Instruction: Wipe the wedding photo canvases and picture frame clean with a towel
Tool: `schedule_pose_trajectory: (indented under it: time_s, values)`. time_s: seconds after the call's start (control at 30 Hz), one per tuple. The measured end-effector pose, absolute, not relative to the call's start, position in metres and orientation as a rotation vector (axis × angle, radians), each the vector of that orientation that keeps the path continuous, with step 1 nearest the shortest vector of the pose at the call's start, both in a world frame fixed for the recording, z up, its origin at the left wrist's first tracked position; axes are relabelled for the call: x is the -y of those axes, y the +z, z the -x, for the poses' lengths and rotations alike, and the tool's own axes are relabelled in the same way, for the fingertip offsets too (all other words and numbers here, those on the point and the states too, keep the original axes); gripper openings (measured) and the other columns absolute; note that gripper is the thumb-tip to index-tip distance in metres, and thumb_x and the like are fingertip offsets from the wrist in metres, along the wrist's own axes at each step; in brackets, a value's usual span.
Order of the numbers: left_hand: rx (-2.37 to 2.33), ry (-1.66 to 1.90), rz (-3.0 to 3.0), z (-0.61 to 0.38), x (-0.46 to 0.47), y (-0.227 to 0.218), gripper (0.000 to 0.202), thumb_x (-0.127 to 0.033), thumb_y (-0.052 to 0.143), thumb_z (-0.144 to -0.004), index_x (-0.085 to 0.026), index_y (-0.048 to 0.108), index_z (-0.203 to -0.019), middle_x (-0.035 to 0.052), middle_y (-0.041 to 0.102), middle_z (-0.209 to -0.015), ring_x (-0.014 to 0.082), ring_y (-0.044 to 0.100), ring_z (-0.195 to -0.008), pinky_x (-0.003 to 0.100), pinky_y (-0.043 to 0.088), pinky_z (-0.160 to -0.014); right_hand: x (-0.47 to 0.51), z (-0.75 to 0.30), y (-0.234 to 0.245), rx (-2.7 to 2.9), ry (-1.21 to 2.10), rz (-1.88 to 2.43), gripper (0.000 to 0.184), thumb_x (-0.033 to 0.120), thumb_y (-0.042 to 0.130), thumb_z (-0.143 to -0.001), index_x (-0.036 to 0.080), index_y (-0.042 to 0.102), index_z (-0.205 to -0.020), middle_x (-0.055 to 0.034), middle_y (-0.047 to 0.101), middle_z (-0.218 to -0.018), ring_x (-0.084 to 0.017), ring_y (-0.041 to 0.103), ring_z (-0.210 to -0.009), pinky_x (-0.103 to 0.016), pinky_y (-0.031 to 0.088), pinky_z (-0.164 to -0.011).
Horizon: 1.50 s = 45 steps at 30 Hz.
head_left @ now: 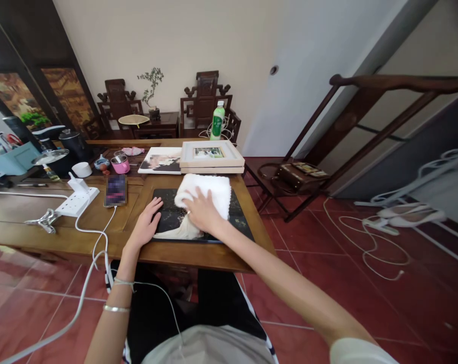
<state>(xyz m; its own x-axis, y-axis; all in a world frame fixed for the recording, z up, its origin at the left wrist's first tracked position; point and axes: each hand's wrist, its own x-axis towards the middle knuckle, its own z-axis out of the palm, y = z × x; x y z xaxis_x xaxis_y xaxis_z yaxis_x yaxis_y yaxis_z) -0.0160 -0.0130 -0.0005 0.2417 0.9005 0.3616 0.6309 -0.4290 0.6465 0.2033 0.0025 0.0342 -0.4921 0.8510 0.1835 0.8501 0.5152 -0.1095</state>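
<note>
A dark glossy photo panel (pixel 240 222) lies flat near the front edge of the wooden table (pixel 32 227). My right hand (pixel 202 210) rests palm down on a white folded towel (pixel 210 192) that lies on the panel, fingers spread over the cloth. My left hand (pixel 147 222) lies flat with fingers apart on the panel's left edge, holding nothing.
Behind the panel sit stacked light wooden picture frames (pixel 212 156) and a photo print (pixel 158 161). A phone (pixel 116 190) on a cable, a white power strip (pixel 77 199), a pink cup (pixel 120 164) and a green bottle (pixel 217 120) are on the table. A folding chair with a bag (pixel 301 174) stands right.
</note>
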Motion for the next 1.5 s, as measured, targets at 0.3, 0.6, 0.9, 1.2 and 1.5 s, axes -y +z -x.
schedule_pose_trajectory:
  time_s: [0.3,0.6,0.9,1.2,1.5]
  values:
    - [-1.416,0.986,-2.167,0.014,0.012,0.000,0.042,-0.031,0.039,-0.093,-0.016,0.058,-0.128,0.0104,0.047,-0.145,0.0221,0.035,-0.140,0.044,0.026,-0.117,0.088,-0.236,0.029,2.791,0.182,0.799,0.039,0.008,0.056,-0.075,0.023,0.069,-0.108,-0.0057,0.037,-0.152,-0.034,0.017,-0.144,-0.063,0.013,-0.113]
    - [-1.407,1.023,-2.123,0.013,0.013,0.002,0.043,-0.035,0.041,-0.093,-0.017,0.057,-0.129,0.0109,0.047,-0.145,0.0222,0.036,-0.140,0.043,0.025,-0.117,0.009,-0.259,0.037,2.589,0.058,1.316,0.038,0.011,0.043,-0.087,0.017,0.063,-0.119,-0.0120,0.044,-0.147,-0.036,0.026,-0.141,-0.066,0.026,-0.107]
    - [-1.369,1.280,-2.010,0.015,0.023,0.009,0.057,-0.050,0.025,-0.098,-0.018,0.045,-0.141,0.0076,0.040,-0.151,0.0213,0.028,-0.143,0.039,0.019,-0.119,0.028,-0.167,0.039,2.748,0.036,0.962,0.042,0.014,0.049,-0.085,0.018,0.061,-0.124,-0.0133,0.037,-0.151,-0.042,0.021,-0.141,-0.070,0.018,-0.108]
    - [-1.442,1.147,-2.054,0.011,0.021,0.007,0.055,-0.049,0.026,-0.098,-0.017,0.052,-0.135,0.0098,0.047,-0.145,0.0209,0.035,-0.140,0.042,0.024,-0.118,0.084,-0.246,0.032,2.766,0.232,0.712,0.035,0.008,0.054,-0.074,0.022,0.069,-0.103,-0.0050,0.044,-0.148,-0.030,0.023,-0.143,-0.059,0.017,-0.115]
    - [-1.424,1.086,-2.147,0.010,0.017,0.005,0.038,-0.035,0.050,-0.090,-0.018,0.062,-0.123,0.0106,0.057,-0.136,0.0246,0.042,-0.136,0.045,0.033,-0.114,0.032,-0.283,0.026,2.478,0.053,1.380,0.034,0.013,0.043,-0.087,0.016,0.065,-0.111,-0.0151,0.053,-0.138,-0.033,0.028,-0.141,-0.061,0.024,-0.109]
